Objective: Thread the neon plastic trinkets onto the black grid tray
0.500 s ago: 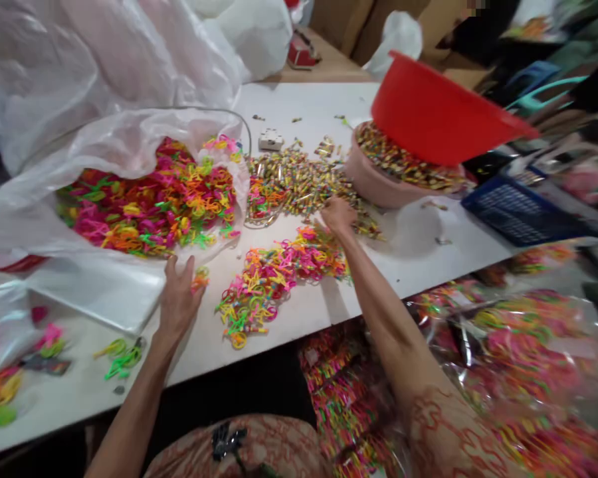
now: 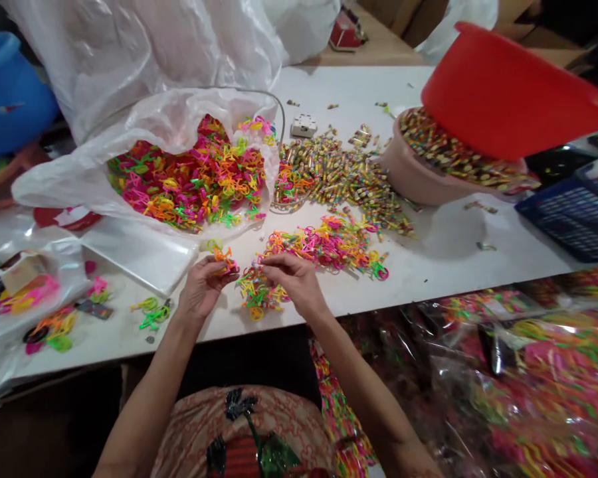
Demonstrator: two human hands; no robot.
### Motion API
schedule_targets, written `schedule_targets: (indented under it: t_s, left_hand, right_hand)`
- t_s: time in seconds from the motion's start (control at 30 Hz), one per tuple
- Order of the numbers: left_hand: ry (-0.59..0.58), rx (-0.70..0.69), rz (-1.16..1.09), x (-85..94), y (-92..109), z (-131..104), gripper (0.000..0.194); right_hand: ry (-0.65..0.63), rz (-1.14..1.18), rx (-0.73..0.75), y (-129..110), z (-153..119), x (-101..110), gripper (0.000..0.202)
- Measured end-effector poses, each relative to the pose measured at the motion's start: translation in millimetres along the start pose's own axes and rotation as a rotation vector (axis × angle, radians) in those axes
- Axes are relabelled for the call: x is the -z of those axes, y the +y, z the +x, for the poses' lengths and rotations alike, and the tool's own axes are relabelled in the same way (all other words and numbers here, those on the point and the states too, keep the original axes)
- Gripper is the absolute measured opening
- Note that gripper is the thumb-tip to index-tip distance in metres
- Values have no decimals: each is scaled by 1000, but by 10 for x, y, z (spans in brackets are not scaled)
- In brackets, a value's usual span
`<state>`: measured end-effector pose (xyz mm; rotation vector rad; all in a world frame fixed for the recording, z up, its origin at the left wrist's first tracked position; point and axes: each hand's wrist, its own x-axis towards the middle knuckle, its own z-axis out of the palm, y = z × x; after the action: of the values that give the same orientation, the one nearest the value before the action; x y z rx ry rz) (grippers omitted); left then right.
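My left hand is closed on a few small plastic pieces, orange, yellow and pink. Close to its right, my right hand pinches a small wrapped piece between thumb and fingers. Beneath and beyond the hands lies a pile of bright plastic pieces on the white table. Behind that pile spreads a heap of small wrapped pieces. At the left, an open white plastic bag holds many loose coloured plastic pieces.
A red basin leans over a pink basin full of wrapped pieces. A blue basket stands at the right. Clear bags lie left of my hands. Filled bags lie below the table at the right.
My right hand has come from the wrapped heap back beside my left hand, now pinching a small piece. My left hand has closed on coloured pieces. The camera view has shifted left.
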<state>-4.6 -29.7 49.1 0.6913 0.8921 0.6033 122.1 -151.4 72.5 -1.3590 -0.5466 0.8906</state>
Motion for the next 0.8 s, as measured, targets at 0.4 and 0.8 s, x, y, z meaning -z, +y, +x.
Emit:
schedule_targets:
  t_s: [0.4, 0.8]
  left_hand:
    - [-82, -287, 638, -173, -98, -238, 13]
    - [-256, -140, 482, -92, -127, -178, 38]
  right_hand:
    - [58, -61, 178, -55, -22, 80, 13]
    - [-224, -124, -23, 48, -1, 352, 17]
